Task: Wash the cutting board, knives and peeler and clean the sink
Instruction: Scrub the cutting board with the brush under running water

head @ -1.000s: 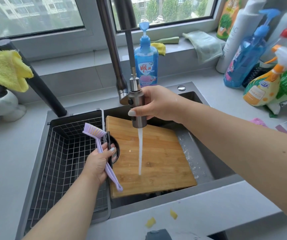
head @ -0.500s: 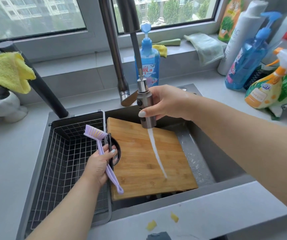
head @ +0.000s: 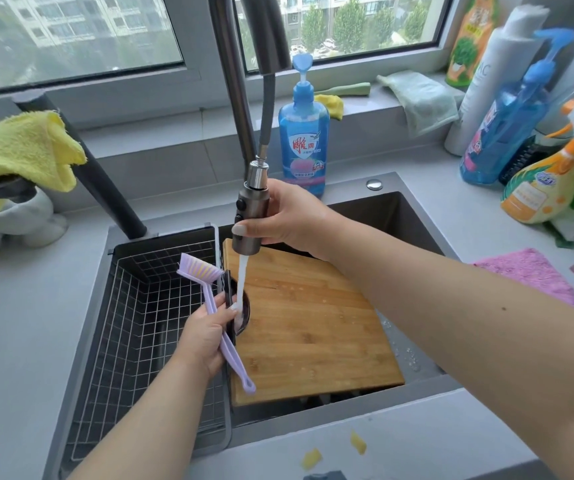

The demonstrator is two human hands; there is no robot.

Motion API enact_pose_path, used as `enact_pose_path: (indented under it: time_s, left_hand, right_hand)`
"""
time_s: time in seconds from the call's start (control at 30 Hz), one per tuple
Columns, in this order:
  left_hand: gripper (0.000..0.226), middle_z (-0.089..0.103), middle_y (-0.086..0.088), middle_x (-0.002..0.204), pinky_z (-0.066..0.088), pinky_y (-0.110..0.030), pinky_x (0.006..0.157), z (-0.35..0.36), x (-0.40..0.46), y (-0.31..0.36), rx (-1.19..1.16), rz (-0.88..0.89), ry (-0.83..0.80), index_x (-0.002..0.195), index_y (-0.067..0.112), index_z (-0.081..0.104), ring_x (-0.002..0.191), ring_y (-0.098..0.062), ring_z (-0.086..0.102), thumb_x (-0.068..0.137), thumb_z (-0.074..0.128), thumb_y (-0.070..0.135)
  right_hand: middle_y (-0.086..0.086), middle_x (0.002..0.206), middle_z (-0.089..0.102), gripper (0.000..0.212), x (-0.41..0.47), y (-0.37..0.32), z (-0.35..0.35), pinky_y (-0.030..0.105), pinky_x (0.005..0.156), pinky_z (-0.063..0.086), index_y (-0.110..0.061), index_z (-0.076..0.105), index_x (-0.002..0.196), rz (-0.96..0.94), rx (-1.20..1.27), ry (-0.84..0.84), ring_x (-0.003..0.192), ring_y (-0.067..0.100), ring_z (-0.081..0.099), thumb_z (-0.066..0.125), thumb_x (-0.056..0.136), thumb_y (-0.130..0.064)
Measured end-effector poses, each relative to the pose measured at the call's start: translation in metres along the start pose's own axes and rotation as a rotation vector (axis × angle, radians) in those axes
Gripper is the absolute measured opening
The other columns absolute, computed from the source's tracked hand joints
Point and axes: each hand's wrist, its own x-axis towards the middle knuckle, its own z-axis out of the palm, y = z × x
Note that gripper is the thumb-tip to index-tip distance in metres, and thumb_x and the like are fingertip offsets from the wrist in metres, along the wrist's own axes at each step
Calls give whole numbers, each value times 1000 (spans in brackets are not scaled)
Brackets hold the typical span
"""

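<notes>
Rinsing the cutting board (head: 313,323) in the sink (head: 399,216).

The right hand (head: 289,216) has its grip closed round the pull-out spray head (head: 249,220), aiming the stream (head: 241,289) at the board's left edge, where the handle hole sits. The board lies flat across the sink's right basin, by the look of it so water runs off into the basin. The left hand (head: 206,336) grips the purple dish brush (head: 216,313) and steadies the board's left edge, bristles up, likely kept ready for scrubbing. The wire basket (head: 133,306) fills the sink's left side. Knives and peeler are not visible.
</notes>
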Motion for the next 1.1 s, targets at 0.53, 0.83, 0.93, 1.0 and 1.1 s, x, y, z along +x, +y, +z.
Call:
enact_pose_path:
  time_s: [0.53, 0.83, 0.93, 1.0, 1.1]
  left_hand:
    - [28, 71, -11, 103, 51, -45, 94, 2, 0, 0, -30, 21, 31, 114, 4, 61, 86, -19, 71, 91, 51, -8]
    - [24, 76, -6, 87, 55, -40, 82, 8, -6, 1, -59, 40, 23, 101, 8, 62, 77, -16, 73, 92, 48, -9]
    - [25, 74, -5, 82, 59, -32, 71, 11, -8, 3, -61, 47, 16, 95, 9, 61, 70, -13, 73, 92, 46, -10]
    - [25, 73, -4, 79, 58, -30, 72, 13, -10, 4, -64, 56, 22, 93, 10, 61, 68, -12, 72, 92, 46, -11]
    - [25, 74, -2, 76, 58, -29, 68, 14, -11, 4, -67, 60, 32, 93, 10, 60, 67, -12, 72, 92, 46, -11]
  right_hand:
    - [0, 93, 69, 39, 12, 13, -14, 38, 89, 56, -18, 56, 104, -76, -178, 119, 94, 17, 67, 80, 74, -15]
    - [2, 97, 71, 37, 23, 23, -27, 45, 87, 56, -23, 57, 102, -80, -247, 194, 96, 20, 68, 81, 74, -21]
    - [3, 97, 70, 36, 16, 21, -38, 41, 87, 56, -21, 58, 102, -58, -274, 183, 93, 18, 68, 81, 74, -19]
    - [2, 98, 70, 35, 9, 16, -44, 37, 87, 56, -19, 59, 102, -33, -272, 146, 92, 16, 68, 80, 75, -16]
    - [3, 99, 70, 32, -2, 8, -52, 33, 87, 55, -20, 60, 99, -10, -294, 95, 94, 16, 67, 80, 74, -15]
